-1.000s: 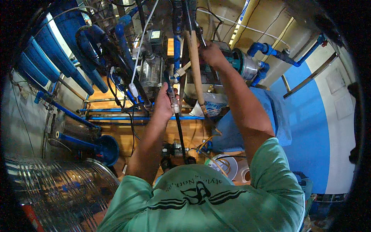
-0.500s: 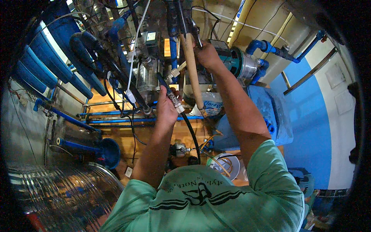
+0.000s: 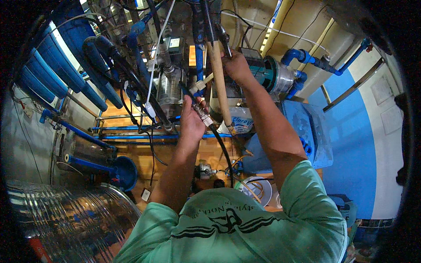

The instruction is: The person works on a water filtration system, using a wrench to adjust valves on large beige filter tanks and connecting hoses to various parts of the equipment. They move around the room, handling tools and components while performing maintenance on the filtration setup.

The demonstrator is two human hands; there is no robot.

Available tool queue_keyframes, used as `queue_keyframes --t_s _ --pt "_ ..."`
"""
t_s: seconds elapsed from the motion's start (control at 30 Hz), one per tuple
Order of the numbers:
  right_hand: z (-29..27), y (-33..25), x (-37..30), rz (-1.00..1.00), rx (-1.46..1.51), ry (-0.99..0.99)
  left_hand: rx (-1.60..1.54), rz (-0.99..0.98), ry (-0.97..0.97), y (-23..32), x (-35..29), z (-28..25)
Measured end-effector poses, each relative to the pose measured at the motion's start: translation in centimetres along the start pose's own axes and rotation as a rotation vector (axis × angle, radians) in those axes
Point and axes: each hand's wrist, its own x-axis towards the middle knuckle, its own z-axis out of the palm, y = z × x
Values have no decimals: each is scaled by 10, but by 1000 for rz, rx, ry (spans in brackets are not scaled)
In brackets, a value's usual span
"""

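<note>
My left hand (image 3: pixel 193 122) is closed around a metal-and-white hose fitting (image 3: pixel 204 116), with a dark strip rising above it. From this fitting a black hose (image 3: pixel 226 151) hangs in a curve toward the floor. Higher and to the right, my right hand (image 3: pixel 238 66) has its fingers wrapped on a metal hand tool (image 3: pixel 224 36) like pliers or a wrench. The tool's head lies beside a black upright pipe (image 3: pixel 208 19); whether it grips the pipe I cannot tell. A tan pole-like pipe (image 3: pixel 220 83) slants down between my hands.
A silver-and-teal pump (image 3: pixel 280 74) with blue elbow pipes stands past my right hand. Tall blue cylinders (image 3: pixel 52 65) line the left. At right is a blue tank (image 3: pixel 307 118). Below sit a white bucket (image 3: pixel 269 186) and a small motor (image 3: pixel 205 171). A white cable (image 3: pixel 158 52) hangs at left.
The view has shifted slightly. Both hands keep their holds, and the left hand with the fitting stays nearly in place; the black hose below bends a little further right.
</note>
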Motion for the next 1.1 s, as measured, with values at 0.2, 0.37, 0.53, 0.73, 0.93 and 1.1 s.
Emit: queue_keyframes --t_s 0.2,0.37,0.53,0.73,0.93,1.1 --pt "-3 6 1 -40 61 42 34 -20 -105 7 3 19" --pt "11 -2 -8 25 126 54 108 -14 -205 20 -3 22" --pt "7 -20 -30 16 166 -101 155 -84 -195 32 2 24" --pt "26 -33 -74 19 424 -390 218 -123 -59 42 17 38" --pt "14 -59 -73 10 214 -365 258 -67 70 49 21 34" --pt "20 -3 -33 -119 251 -40 269 -87 46 50 18 44"
